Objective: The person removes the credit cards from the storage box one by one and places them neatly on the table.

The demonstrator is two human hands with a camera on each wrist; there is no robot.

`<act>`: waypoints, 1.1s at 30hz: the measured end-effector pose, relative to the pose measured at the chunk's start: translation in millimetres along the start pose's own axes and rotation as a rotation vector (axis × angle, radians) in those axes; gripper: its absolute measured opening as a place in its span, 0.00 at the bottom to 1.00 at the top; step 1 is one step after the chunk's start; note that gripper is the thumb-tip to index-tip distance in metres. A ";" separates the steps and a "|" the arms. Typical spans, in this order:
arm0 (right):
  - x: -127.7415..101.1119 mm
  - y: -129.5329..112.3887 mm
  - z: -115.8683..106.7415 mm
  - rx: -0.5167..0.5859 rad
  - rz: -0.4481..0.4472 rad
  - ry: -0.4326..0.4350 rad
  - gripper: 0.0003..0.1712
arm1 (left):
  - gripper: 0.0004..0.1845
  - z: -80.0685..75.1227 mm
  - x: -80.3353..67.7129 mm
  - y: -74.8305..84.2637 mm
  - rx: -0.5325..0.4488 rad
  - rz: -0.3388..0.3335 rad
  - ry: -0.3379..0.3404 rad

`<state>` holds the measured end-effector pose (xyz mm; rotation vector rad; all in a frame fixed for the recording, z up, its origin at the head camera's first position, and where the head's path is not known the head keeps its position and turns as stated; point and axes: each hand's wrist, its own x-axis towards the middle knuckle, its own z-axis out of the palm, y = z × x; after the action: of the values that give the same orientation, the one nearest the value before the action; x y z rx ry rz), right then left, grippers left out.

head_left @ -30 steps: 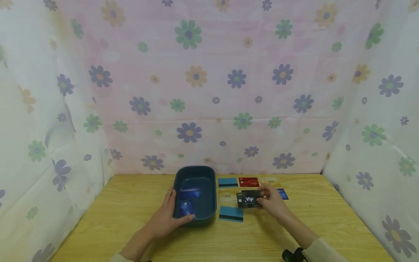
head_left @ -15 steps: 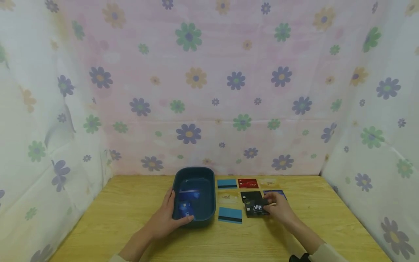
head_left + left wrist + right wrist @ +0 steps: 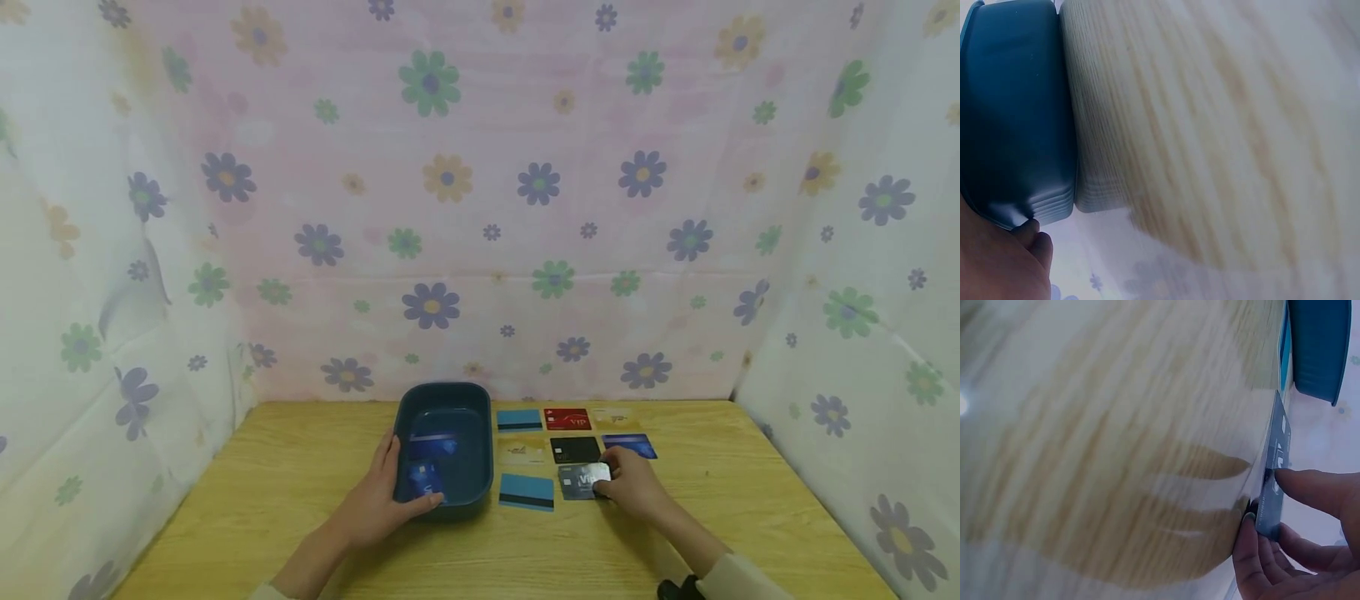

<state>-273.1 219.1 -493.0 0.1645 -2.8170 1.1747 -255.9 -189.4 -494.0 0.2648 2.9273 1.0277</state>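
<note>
My left hand (image 3: 375, 504) grips the dark teal plastic bin (image 3: 488, 454), thumb over its near rim and fingers along its left wall. In the left wrist view, fingertips touch the bin's ribbed end (image 3: 1054, 203). Two blue cards (image 3: 426, 481) lie inside it. My right hand (image 3: 636, 485) pinches a dark grey VIP card (image 3: 579, 482) by its right end, close over the table. Thumb on the printed face and fingers beneath, it holds that card (image 3: 1277, 440) in the right wrist view. Just behind lies a black card (image 3: 575, 450).
Right of the bin, cards lie in rows: a striped light-blue card (image 3: 519, 419), a red VIP card (image 3: 567, 419) and a gold card (image 3: 615, 418) at the back; another gold card (image 3: 522, 451) and a blue card (image 3: 633, 446); a striped blue card (image 3: 527, 492) in front.
My right hand has moved the VIP card toward me and slightly right, from over the black card to in front of it, lowering it close to the table. The left hand stays on the bin.
</note>
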 end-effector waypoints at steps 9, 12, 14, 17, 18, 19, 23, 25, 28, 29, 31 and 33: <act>3.2 -2.3 -0.6 -0.087 -0.005 -0.037 0.19 | 0.70 -0.2 0.4 -0.4 -0.004 0.006 -0.001; 3.5 -2.1 -0.9 -0.105 -0.012 -0.048 0.19 | 0.70 -0.1 0.4 -0.3 -0.006 0.008 -0.001; 3.8 -2.4 -1.0 -0.109 -0.014 -0.055 0.19 | 0.70 0.0 0.2 -0.2 -0.007 0.007 -0.002; 4.0 -3.5 -1.4 -0.107 -0.016 -0.063 0.18 | 0.70 0.1 -0.1 -0.2 -0.008 0.003 -0.003; 4.3 -3.6 -1.1 -0.105 -0.015 -0.065 0.18 | 0.70 0.2 -0.1 -0.4 -0.008 0.003 -0.004; 4.6 -3.8 -1.2 -0.105 -0.014 -0.067 0.18 | 0.70 0.2 0.0 -0.5 -0.008 0.002 -0.004; 5.5 -5.1 -0.7 -0.113 -0.012 -0.073 0.17 | 0.70 0.5 0.2 -1.2 -0.005 0.001 0.000; 5.9 -5.8 -0.5 -0.121 -0.009 -0.075 0.17 | 0.70 0.6 0.4 -1.6 -0.003 0.002 0.001; 6.7 -6.2 -0.3 -0.131 0.004 -0.078 0.18 | 0.70 0.8 0.8 -2.0 0.000 0.004 0.001; 7.0 -6.1 -0.2 -0.135 0.006 -0.081 0.18 | 0.70 0.9 1.1 -2.0 -0.001 0.006 0.001; 8.0 -5.9 0.0 -0.148 0.004 -0.088 0.18 | 0.70 1.0 1.4 -2.1 -0.001 0.008 0.001; 9.1 -5.5 0.5 -0.157 -0.005 -0.094 0.18 | 0.70 1.1 1.6 -2.2 -0.003 0.009 0.001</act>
<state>-281.4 214.3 -488.3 0.2207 -2.9725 0.9637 -257.7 -190.1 -496.1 0.2779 2.9282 1.0329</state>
